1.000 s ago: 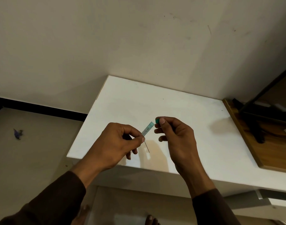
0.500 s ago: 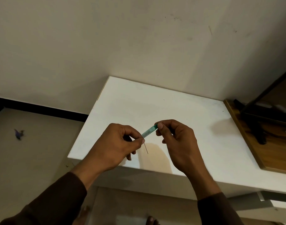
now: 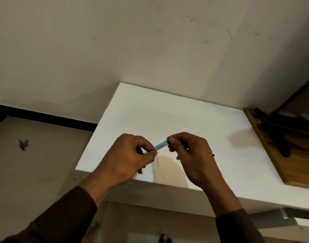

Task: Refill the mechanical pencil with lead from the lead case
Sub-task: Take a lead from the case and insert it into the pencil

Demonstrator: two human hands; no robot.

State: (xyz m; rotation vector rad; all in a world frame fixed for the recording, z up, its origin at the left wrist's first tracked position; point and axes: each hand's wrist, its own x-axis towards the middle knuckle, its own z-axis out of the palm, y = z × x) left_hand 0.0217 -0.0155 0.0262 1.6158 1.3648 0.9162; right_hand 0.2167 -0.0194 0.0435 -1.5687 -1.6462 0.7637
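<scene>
Over the front of the white table (image 3: 167,113), both hands hold a slim teal see-through lead case (image 3: 161,146) that slants up to the right. My left hand (image 3: 131,158) pinches its lower end, and a thin dark lead (image 3: 158,162) hangs down from the same fingertips. At the upper end, my right hand (image 3: 192,155) grips the green cap, with thumb and forefinger closed on it. A small dark tip (image 3: 213,155) pokes out behind my right hand; I cannot tell if it is the pencil.
A wooden board (image 3: 272,163) lies on the table's right side with a black stand (image 3: 279,137) on it. A plain wall rises right behind the table. Floor lies to the left with a purple scrap (image 3: 22,144). Bare toes (image 3: 165,238) show below.
My right hand has come down and left, bringing the green cap against the upper end of the case. My left hand has stayed still, with the lead still hanging from it.
</scene>
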